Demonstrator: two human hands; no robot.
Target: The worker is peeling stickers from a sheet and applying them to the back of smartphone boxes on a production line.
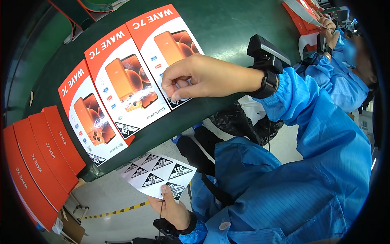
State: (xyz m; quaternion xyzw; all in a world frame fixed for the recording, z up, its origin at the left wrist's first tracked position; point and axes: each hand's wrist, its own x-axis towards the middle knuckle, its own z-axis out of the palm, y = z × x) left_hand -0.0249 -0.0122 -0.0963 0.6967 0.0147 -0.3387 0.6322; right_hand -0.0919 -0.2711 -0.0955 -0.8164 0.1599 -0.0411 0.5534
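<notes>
Three flat phone boxes lie side by side, white with a red band and an orange phone picture: a left box (77,85), a middle box (97,61) and a right box (140,28). Black triangular stickers mark the near corners, one on the left box (96,157) and one on the middle box (125,128). Over the same corner of the right box, my right hand (195,77) is closed, fingertips just above or touching a dark sticker (175,102). Anything pinched there is hidden. Below the table edge, my left hand (172,209) grips a white sticker sheet (142,185) with several black triangles.
The boxes rest on a dark green table (227,24). Red boxes (44,162) stand in a row at the left edge. A co-worker in a blue coat (341,85) handles red boxes (298,20) at far right. Below hangs a black bag (235,124); striped tape (118,210) crosses the floor.
</notes>
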